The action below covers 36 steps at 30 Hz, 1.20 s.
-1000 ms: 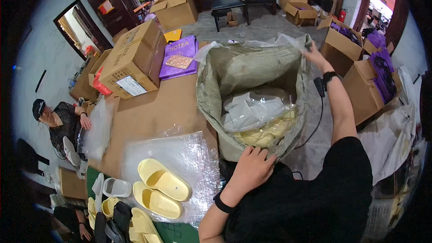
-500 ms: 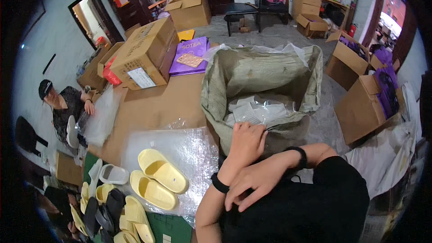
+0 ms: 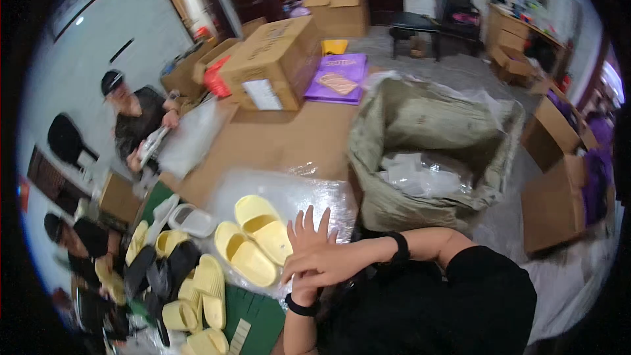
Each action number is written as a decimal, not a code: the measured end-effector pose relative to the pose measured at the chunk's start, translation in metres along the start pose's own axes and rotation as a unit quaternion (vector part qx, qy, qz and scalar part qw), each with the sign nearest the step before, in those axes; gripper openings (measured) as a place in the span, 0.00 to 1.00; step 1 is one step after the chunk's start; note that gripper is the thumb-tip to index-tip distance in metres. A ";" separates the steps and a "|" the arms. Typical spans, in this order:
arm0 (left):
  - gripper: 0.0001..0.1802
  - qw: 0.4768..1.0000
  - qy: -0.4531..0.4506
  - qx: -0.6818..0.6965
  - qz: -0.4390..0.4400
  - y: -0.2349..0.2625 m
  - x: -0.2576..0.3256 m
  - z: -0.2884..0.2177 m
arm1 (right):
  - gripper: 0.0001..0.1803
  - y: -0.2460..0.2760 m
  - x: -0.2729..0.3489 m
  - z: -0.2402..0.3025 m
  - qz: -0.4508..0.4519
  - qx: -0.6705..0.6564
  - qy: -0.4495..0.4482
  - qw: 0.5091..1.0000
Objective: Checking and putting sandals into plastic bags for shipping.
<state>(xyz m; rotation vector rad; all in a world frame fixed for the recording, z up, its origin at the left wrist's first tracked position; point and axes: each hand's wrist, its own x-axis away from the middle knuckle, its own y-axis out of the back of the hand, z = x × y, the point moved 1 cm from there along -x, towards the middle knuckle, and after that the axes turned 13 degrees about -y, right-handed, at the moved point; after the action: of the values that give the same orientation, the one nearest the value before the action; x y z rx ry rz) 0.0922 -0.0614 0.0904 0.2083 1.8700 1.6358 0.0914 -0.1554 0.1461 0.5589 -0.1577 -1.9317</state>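
My left hand (image 3: 310, 236) is raised with its fingers spread, holding nothing, just right of a pair of pale yellow slippers (image 3: 246, 258). Across its wrist lies my right hand (image 3: 342, 263), fingers loosely stretched over it and its palm hidden. The slippers rest on a stack of clear plastic bags (image 3: 332, 194) on the table. More yellow slippers (image 3: 211, 289), dark grey slippers (image 3: 184, 264) and a white slipper (image 3: 195, 220) are heaped to the left. Beyond my arms gapes a large greenish woven sack (image 3: 371, 158), with clear-wrapped white items (image 3: 424, 174) inside.
A taped carton (image 3: 282, 59) and purple packages (image 3: 347, 69) stand at the table's far end. At the left, a co-worker (image 3: 135, 118) handles a light-coloured item beside more plastic bags (image 3: 190, 141). Another person (image 3: 85, 240) is lower left. Open cartons (image 3: 555, 204) stand on the right.
My view has swung left, so the scene sits farther right. My left hand has left the sack's near rim and moved beside the yellow slippers, fingers now spread. My right hand stays across its wrist.
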 end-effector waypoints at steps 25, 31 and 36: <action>0.45 0.982 0.176 0.050 0.040 -0.050 0.133 -0.049 | 0.39 -0.020 -0.144 -0.145 0.119 0.399 -0.330 0.847; 0.46 0.965 0.205 0.062 0.148 -0.030 0.122 -0.049 | 0.39 -0.016 -0.145 -0.148 0.009 0.352 -0.330 0.876; 0.34 0.980 0.191 0.050 0.028 -0.053 0.135 -0.051 | 0.32 0.012 -0.129 -0.153 -0.056 0.201 -0.310 0.927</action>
<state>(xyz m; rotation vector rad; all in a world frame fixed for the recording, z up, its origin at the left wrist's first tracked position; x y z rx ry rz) -0.0272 -0.0465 -0.0059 -0.0156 2.2532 1.7137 0.2119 -0.0229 0.0560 0.1964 -0.9616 -2.1456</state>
